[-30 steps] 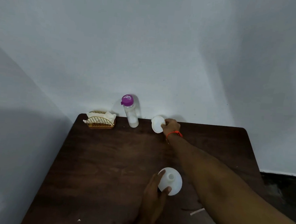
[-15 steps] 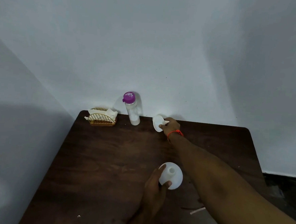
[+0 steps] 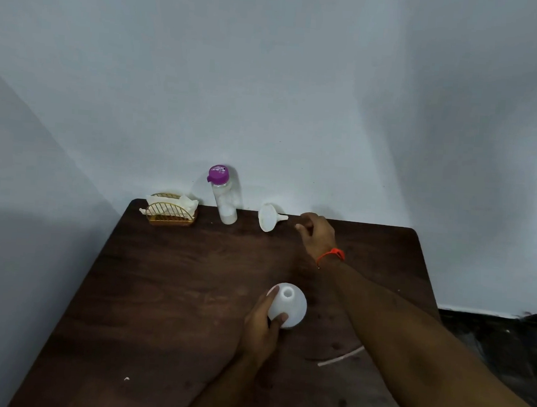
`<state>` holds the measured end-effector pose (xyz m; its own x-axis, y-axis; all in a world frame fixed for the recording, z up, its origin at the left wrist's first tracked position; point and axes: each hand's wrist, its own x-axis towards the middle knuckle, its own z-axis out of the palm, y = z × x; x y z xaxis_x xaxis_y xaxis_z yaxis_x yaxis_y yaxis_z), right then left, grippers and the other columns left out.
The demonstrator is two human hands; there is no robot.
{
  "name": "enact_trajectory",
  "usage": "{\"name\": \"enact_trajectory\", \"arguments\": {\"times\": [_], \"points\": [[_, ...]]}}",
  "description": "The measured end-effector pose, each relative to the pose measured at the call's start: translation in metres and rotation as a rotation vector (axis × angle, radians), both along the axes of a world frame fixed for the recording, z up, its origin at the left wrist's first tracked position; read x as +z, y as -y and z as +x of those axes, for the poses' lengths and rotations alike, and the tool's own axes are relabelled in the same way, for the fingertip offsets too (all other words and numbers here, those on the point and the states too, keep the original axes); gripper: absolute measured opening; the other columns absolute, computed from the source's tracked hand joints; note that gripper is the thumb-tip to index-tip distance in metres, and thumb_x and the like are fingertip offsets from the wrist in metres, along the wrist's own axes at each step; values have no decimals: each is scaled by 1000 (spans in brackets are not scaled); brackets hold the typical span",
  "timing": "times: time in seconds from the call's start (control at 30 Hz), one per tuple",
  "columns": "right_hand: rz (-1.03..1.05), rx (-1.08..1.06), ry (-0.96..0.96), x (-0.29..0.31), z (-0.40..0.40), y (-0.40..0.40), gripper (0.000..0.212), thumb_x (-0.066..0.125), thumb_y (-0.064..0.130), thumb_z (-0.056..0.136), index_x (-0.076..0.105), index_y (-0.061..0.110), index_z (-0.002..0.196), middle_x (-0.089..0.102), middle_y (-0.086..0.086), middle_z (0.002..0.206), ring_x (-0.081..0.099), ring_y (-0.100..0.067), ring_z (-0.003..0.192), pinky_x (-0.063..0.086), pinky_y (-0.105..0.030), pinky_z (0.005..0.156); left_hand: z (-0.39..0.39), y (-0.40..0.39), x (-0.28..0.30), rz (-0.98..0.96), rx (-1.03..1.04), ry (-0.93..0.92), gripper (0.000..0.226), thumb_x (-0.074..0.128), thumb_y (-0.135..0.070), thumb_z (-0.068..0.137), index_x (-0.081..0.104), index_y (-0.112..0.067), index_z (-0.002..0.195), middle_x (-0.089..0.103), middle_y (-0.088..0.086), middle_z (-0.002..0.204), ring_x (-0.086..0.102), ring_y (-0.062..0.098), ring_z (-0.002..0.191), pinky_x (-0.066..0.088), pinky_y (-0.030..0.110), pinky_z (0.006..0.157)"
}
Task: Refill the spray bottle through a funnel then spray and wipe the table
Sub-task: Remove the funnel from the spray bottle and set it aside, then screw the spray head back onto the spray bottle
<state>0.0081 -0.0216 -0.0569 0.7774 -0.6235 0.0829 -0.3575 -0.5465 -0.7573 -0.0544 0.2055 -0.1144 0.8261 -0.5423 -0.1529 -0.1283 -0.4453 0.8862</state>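
My left hand [image 3: 260, 325] grips a white round spray bottle [image 3: 288, 305] from its left side near the middle of the dark wooden table [image 3: 165, 291]. The bottle's neck is uncapped and faces up. A white funnel [image 3: 267, 217] lies on its side at the table's back edge, spout pointing right. My right hand [image 3: 317, 235] hovers just right of the spout, a small gap away, fingers loosely curled and holding nothing. An orange band circles that wrist.
A clear bottle with a purple cap [image 3: 224, 197] stands at the back edge against the wall. Left of it sits a gold wire holder with white tissues [image 3: 169, 210]. A thin white strip [image 3: 340, 356] lies on the table under my right forearm.
My right hand has let go of the funnel and drawn back to the right. The funnel now lies with its spout toward that hand. My left hand still holds the spray bottle.
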Motion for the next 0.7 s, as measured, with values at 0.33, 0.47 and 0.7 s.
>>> {"name": "enact_trajectory", "arguments": {"times": [0.33,0.47,0.7], "points": [[-289,170,-255,-20,-154,30,29,54,18,88,62,15,116,56,-10,107,59,-29,93,51,-37,83,0,2,14,94,5,5,59,71,-22,86,48,-17,141,50,3,145,44,19,134,28,16,106],[-376,-61,-457,-25,-209,51,34,57,22,85,60,13,118,54,-15,109,54,-38,99,50,-44,82,-1,3,19,110,-3,12,59,70,-20,87,48,-14,142,50,5,144,45,23,134,30,22,108],[-63,-364,-694,-45,-263,66,80,64,57,80,37,12,141,35,-23,139,36,-44,125,40,-49,100,-1,5,17,151,-13,19,60,69,-24,88,46,-14,143,51,6,144,46,25,133,34,31,110]]}}
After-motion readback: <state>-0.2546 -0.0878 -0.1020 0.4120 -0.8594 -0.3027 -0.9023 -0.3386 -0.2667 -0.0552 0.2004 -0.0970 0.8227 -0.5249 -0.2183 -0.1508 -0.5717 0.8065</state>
